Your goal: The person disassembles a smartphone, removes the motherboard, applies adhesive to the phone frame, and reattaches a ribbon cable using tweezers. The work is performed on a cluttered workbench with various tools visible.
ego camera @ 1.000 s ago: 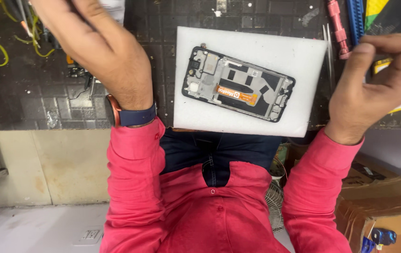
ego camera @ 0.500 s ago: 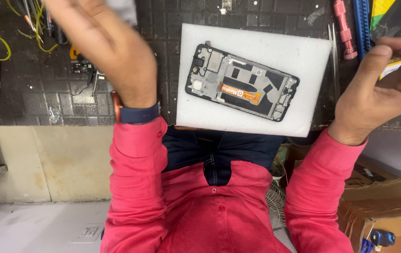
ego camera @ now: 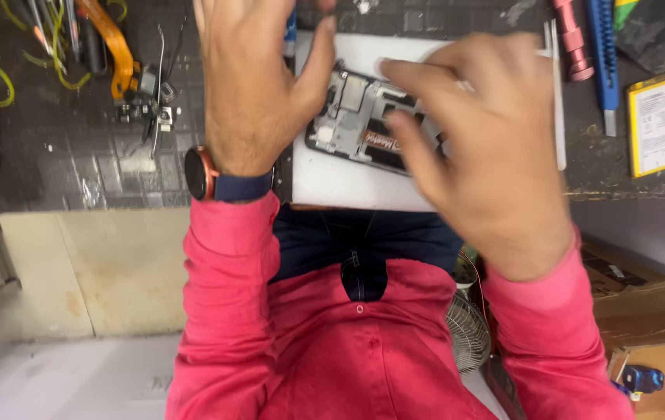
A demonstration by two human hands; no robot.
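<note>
On the dark bench, one opened phone (ego camera: 364,132) laid on one white pad (ego camera: 332,183), left hand (ego camera: 259,85) spread wide beside it, right hand (ego camera: 480,148) spread wide over it, nothing gripped, one yellow-edged battery (ego camera: 663,120) at right.

Blurred right hand (ego camera: 476,148) hides much of the opened phone (ego camera: 356,124).

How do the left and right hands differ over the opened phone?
The left hand wears a watch with an orange rim; the right hand has a bare wrist. The left hand sits at the left end of the opened phone, thumb at its edge; the right hand covers its right part. The left hand looks sharp, the right hand blurred. Both are open, backs up, over the white pad.
</note>
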